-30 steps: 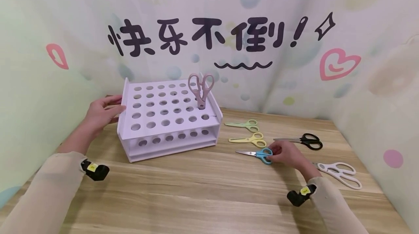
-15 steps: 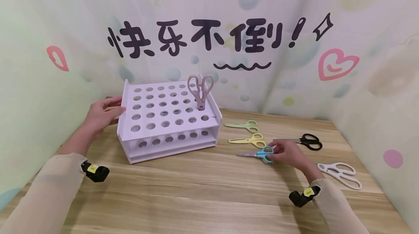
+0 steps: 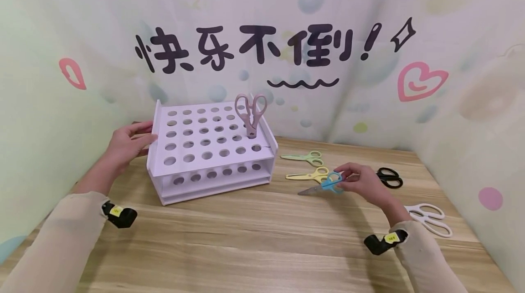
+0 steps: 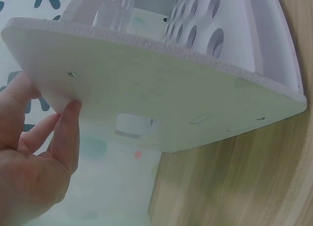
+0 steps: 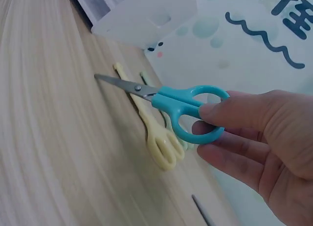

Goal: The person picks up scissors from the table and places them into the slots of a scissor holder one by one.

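A white rack (image 3: 197, 137) sits on the wooden table (image 3: 246, 238), its top tier drilled with rows of round holes and a second holed tier visible under it through the front. In the right-hand column, second hole from the front, stand the mauve scissors (image 3: 252, 130) — blades down in the rack, pivot just above the hole, both loops sticking up. How far the blades reach below is hidden.

The left hand (image 3: 125, 147) grips the upper edge of the rack's left side panel (image 4: 161, 84), a fingertip laid against the outer face. The right hand (image 3: 362, 183) pinches the blue scissors (image 5: 165, 103) by the loops, thumb on one side and fingers on the other; they are tilted, handles higher and blades sloping down toward the rack side. They are outside the rack, over the table to its right — whether the tip touches the wood I cannot tell.

Beyond them, the yellow scissors (image 3: 311, 176) and the green scissors (image 3: 306, 157) lie flat side by side near the rack. The black scissors (image 3: 384, 177) lie partly hidden by the right hand, and the white scissors (image 3: 416, 212) lie partly behind the right wrist
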`<action>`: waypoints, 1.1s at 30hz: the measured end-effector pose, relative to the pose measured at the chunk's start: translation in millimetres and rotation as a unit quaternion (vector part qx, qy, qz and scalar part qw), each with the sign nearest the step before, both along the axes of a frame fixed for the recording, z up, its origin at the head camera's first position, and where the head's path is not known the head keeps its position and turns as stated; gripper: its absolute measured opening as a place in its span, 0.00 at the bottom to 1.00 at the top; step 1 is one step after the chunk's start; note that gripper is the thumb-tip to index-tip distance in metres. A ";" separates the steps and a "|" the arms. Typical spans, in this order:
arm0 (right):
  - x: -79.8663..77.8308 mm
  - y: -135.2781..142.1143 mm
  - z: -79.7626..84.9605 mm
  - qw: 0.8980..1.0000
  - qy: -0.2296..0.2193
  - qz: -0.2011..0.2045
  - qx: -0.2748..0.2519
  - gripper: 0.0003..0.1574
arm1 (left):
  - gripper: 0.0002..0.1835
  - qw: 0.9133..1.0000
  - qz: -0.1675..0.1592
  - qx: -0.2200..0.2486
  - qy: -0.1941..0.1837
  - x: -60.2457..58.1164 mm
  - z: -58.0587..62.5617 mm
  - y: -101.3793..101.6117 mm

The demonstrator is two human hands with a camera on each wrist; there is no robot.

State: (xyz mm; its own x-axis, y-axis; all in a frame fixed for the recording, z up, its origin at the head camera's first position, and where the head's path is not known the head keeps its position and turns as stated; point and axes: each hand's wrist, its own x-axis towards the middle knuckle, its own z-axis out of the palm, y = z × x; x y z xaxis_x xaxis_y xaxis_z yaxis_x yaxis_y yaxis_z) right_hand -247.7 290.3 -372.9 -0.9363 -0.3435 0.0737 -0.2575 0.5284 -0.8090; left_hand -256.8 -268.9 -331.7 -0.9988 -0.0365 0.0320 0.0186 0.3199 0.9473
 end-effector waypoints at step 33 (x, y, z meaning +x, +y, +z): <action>-19.3 -93.2 97.8 0.977 0.157 0.118 0.081 0.14 | 0.34 1.000 0.000 0.008 -0.004 2.0 1.6 0.5</action>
State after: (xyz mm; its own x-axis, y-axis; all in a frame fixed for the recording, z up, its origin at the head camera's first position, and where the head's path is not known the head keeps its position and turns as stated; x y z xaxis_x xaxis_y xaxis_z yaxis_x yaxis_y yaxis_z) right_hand -267.0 197.1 -275.1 -0.7693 -0.5783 0.2717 -0.6103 0.5392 -0.5803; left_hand -254.9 -268.3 -330.2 -0.9990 -0.0370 0.0243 0.0119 0.3040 0.9526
